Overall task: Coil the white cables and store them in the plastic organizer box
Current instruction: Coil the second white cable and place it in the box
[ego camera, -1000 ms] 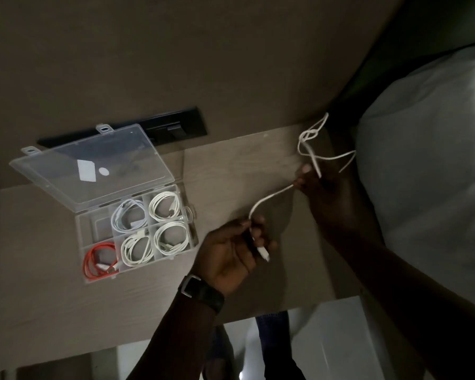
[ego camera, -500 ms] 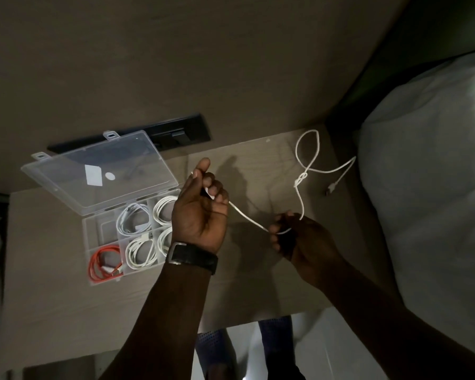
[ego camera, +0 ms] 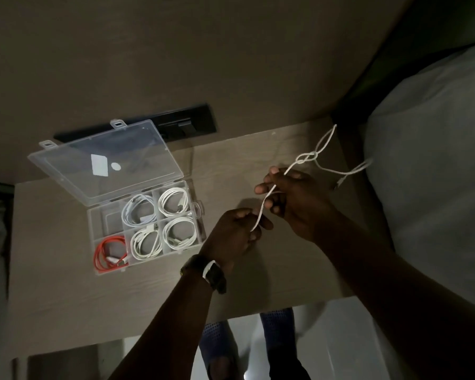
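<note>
**Knotted White Cable Held Over Table Beside Open Organizer Box**

A loose white cable [ego camera: 263,207] ran between two hands above the right part of a wooden table [ego camera: 66,292]. The left hand [ego camera: 232,237] pinched the cable's near end between thumb and fingertips, closed tightly on it. The right hand [ego camera: 291,198], just beyond and to the right, had its fingers curled loosely around the cable, which passed through them and came out at the top. From there the cable rose to a loose knot [ego camera: 307,157], looped toward the table's far right corner, and trailed off toward the white bedding [ego camera: 428,160] at the table's right edge, where its plug end hung in shadow.

The plastic organizer box [ego camera: 92,223] sat open on the left part of the table, well apart from the hands, its clear lid [ego camera: 104,163] tilted back toward the wall. Four compartments each held a coiled white cable [ego camera: 173,201], and the near-left compartment held a coiled red cable [ego camera: 110,250]. One compartment on the far left looked bare, though the dim light made it hard to tell. A dark watch [ego camera: 211,272] was worn on the left wrist. A black socket panel [ego camera: 187,127] was set in the wall behind the box.
</note>
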`<state>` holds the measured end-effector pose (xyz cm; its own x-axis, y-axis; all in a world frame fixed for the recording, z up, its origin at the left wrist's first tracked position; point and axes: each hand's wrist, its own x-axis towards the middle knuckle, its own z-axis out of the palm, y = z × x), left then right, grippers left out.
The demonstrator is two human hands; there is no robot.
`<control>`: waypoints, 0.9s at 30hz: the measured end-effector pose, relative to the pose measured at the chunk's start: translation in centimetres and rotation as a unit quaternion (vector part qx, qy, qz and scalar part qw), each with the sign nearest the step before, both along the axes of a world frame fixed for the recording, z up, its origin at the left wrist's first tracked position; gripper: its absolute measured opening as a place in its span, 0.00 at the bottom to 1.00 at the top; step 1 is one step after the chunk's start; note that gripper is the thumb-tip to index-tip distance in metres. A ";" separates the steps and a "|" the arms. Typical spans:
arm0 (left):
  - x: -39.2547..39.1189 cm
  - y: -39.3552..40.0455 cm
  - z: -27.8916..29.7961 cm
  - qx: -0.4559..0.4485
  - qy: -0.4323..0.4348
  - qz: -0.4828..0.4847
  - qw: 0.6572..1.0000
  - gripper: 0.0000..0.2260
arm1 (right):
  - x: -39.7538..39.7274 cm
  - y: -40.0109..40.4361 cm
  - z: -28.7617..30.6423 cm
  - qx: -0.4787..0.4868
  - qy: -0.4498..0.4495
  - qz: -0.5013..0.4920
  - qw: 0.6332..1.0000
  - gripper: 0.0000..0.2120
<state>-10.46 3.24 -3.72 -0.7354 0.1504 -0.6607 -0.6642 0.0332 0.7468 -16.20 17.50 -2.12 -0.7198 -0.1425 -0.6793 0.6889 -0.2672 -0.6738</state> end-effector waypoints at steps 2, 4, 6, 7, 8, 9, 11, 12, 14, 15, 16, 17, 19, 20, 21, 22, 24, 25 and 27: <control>0.0 -0.1 1.2 0.081 -0.067 0.029 0.994 0.20 | 0.0 -0.5 -0.7 0.011 -0.014 -0.020 1.000 0.09; -0.1 -0.3 2.6 0.209 -0.111 0.040 0.971 0.19 | 0.1 -0.8 -1.4 0.014 -0.035 -0.032 0.999 0.11; -0.2 -0.3 3.5 0.355 -0.100 0.101 0.924 0.15 | 0.7 -1.2 -2.1 -0.012 -0.074 -0.025 0.997 0.11; -0.5 -0.4 3.8 0.406 -0.091 0.167 0.894 0.14 | 1.2 -1.5 -2.3 -0.038 -0.101 -0.022 0.994 0.11; -0.8 -0.5 3.8 0.434 -0.085 0.246 0.863 0.13 | 1.8 -1.9 -2.5 -0.064 -0.130 -0.022 0.989 0.10; -1.2 -0.7 3.7 0.443 -0.080 0.323 0.832 0.14 | 2.5 -2.3 -2.6 -0.087 -0.158 -0.024 0.983 0.10; -1.9 -1.1 3.3 0.418 -0.061 0.431 0.797 0.13 | 3.6 -3.3 -2.5 -0.126 -0.201 -0.033 0.971 0.10; -2.2 -1.1 3.0 0.392 -0.043 0.455 0.798 0.12 | 4.0 -3.7 -2.4 -0.143 -0.219 -0.047 0.964 0.10; -2.4 -0.8 2.5 0.337 0.000 0.463 0.820 0.12 | 4.6 -4.5 -2.3 -0.176 -0.240 -0.091 0.950 0.10; -2.4 -0.6 2.3 0.303 0.025 0.460 0.835 0.13 | 4.9 -4.8 -2.3 -0.195 -0.237 -0.114 0.945 0.10; -2.3 -0.3 2.0 0.251 0.054 0.449 0.856 0.13 | 5.1 -5.2 -2.2 -0.211 -0.228 -0.132 0.941 0.10; -2.1 -0.1 1.9 0.179 0.090 0.424 0.884 0.13 | 5.3 -5.5 -2.2 -0.218 -0.215 -0.144 0.941 0.10; -1.6 -0.1 1.3 -0.045 0.188 0.299 0.935 0.10 | 5.7 -5.9 -2.0 -0.181 -0.159 -0.132 0.962 0.08; -1.2 -0.2 0.8 -0.172 0.237 0.193 0.937 0.09 | 5.8 -6.0 -1.9 -0.144 -0.120 -0.111 0.976 0.06; -0.8 -0.3 0.4 -0.271 0.269 0.095 0.919 0.10 | 5.9 -5.9 -1.7 -0.110 -0.087 -0.090 0.986 0.05; -0.6 -0.4 0.1 -0.335 0.285 0.033 0.898 0.12 | 5.9 -5.6 -1.6 -0.081 -0.065 -0.072 0.992 0.07; -0.6 -0.6 0.1 -0.358 0.294 -0.016 0.886 0.14 | 5.9 -4.9 -1.5 -0.041 -0.043 -0.051 0.997 0.08; -0.7 -0.7 0.1 -0.352 0.285 -0.027 0.891 0.13 | 6.0 -4.5 -1.5 -0.031 -0.034 -0.044 0.998 0.08; -1.0 -1.1 0.2 -0.367 0.238 -0.074 0.896 0.14 | 5.9 -3.7 -1.4 -0.024 -0.031 -0.056 0.998 0.09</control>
